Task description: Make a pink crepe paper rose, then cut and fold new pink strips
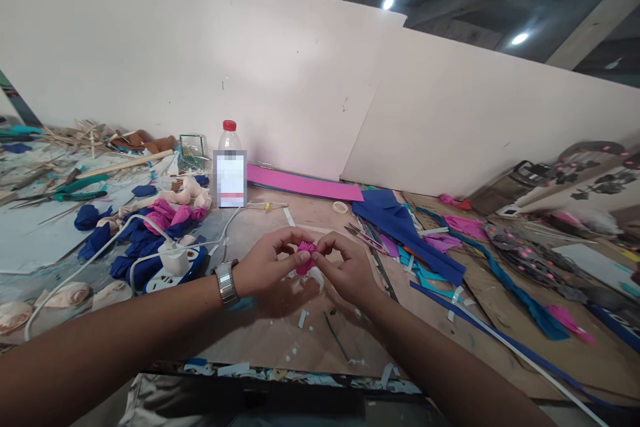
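Both my hands meet over the middle of the brown table. My left hand, with a metal watch on its wrist, and my right hand pinch a small rolled piece of pink fabric between their fingertips. A white strip hangs from the pink piece, just under my right thumb. Small white scraps lie on the table beneath the hands.
A red-capped plastic bottle stands behind the hands. Blue and pink fabric rolls and a white plug in a power strip lie left. Scissors, blue cloth and a pink sheet lie right. White panels back the table.
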The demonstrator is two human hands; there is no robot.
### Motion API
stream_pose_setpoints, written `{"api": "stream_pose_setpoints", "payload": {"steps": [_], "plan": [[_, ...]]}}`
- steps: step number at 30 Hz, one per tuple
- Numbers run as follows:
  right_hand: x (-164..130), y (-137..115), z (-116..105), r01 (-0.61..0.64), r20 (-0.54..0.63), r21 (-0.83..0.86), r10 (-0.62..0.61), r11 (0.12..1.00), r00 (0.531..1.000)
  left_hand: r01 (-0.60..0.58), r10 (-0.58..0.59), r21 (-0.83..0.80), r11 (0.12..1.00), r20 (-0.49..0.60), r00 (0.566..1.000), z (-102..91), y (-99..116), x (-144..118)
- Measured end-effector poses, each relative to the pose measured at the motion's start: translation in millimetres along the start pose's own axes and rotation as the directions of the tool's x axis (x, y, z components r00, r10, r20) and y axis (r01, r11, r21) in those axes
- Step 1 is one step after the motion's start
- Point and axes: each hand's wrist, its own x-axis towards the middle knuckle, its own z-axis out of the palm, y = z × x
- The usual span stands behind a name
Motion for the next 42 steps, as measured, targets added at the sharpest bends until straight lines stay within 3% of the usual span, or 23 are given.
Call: {"api": "stream_pose_setpoints", "payload": {"steps": [7, 13, 22, 32, 37, 42], "plan": [[0.9, 1.7, -0.1, 0.011, -0.01, -0.037, -0.012, 0.999, 1.0, -0.008, 0.008, -0.011, 1.0, 0.001, 1.0, 1.8, -3.8, 0.0], [0.9, 5.0, -0.2, 0.023, 0.005, -0.038, -0.023, 0.999, 1.0, -0.021, 0.026, -0.066, 0.998, 0.072, 0.997, 1.8, -7.1, -0.7], [-0.2, 6.6, -0.8, 0.088, 0.019, -0.06, -0.087, 0.994, 0.996, -0.003, -0.001, 0.039, 0.999, 0.096, 0.995, 1.8, 0.5, -5.1], [0.2, 10.0, -0.4, 0.154, 0.097, -0.078, -0.146, 0.985, 0.984, -0.064, 0.04, 0.105, 0.992, 0.211, 0.977, -1.2, 1.0, -8.3], [1.5, 8.3, 0.0, 0.217, 0.211, -0.041, -0.204, 0.975, 0.956, -0.096, 0.062, 0.117, 0.989, 0.271, 0.961, -1.0, -2.3, -9.5], [2.1, 6.2, -0.6, 0.241, 0.225, 0.0, -0.235, 0.971, 0.946, -0.076, 0.044, 0.116, 0.99, 0.251, 0.967, -0.6, -3.1, -9.4]]}}
